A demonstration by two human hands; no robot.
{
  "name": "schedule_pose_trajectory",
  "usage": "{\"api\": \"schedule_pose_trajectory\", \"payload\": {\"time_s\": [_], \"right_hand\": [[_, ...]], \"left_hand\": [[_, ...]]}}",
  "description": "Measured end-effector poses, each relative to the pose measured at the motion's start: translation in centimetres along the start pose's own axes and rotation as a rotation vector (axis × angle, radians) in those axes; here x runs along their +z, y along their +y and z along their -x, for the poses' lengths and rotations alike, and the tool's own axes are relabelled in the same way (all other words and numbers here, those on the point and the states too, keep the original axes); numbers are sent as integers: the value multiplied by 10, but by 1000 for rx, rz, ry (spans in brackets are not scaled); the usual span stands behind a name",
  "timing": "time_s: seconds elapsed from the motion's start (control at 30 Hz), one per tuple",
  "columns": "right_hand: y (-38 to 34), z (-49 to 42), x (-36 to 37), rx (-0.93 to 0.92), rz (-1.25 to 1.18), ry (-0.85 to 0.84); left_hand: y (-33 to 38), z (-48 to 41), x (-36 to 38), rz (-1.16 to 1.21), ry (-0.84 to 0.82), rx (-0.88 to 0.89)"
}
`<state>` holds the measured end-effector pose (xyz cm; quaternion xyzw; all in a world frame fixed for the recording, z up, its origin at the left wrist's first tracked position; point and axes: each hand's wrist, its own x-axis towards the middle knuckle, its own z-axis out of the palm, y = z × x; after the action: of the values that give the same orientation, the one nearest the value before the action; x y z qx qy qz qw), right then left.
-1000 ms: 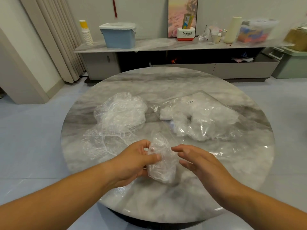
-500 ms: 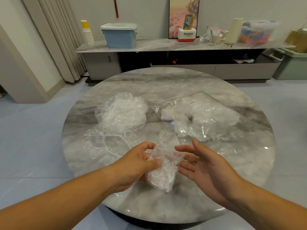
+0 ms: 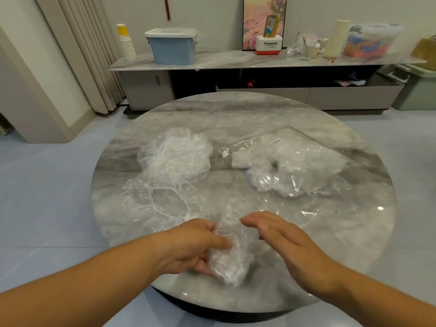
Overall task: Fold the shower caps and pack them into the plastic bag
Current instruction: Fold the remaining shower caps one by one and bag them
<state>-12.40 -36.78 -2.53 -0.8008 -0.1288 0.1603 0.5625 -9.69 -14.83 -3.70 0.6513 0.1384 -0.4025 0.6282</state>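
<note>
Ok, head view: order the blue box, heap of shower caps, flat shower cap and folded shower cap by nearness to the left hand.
1. folded shower cap: gripped in the left hand.
2. flat shower cap: on the table just beyond, leftward.
3. heap of shower caps: behind that, mid-table.
4. blue box: on the far sideboard.

The left hand grips the crumpled shower cap, which hides its fingertips, and the cap's folds cannot be made out in the clear film. The right hand shows only its back; whether it touches the cap is unclear. Both forearms run off the bottom edge. The label on the plastic bag is too small to read. The caps inside it, like those in the pile, merge beyond counting. The right edge cuts off a brown box, and the tub beside it is blurred.
</note>
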Motion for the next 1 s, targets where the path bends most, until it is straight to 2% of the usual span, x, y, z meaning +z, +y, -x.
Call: {"api": "schedule_pose_trajectory", "payload": {"time_s": [0.17, 0.27, 0.47, 0.57, 0.77, 0.87, 1.0], "right_hand": [[17, 8, 2, -199, 505, -166], [19, 11, 3, -315, 721, -229], [31, 11, 6, -537, 864, -255], [33, 11, 5, -677, 1051, -243], [34, 10, 11, -894, 1257, -157], [33, 10, 14, -902, 1317, -168], [32, 11, 15, -818, 1288, -220]], "left_hand": [[-3, -1, -9, 184, -19, -118], [-4, -1, -13, 248, -24, -146], [2, 4, -15, 319, -133, -141], [1, 1, -16, 322, -125, -144], [4, 2, -10, 262, -75, -130], [3, 2, -8, 229, -15, -117], [1, -1, -6, 187, 89, -70]]}}
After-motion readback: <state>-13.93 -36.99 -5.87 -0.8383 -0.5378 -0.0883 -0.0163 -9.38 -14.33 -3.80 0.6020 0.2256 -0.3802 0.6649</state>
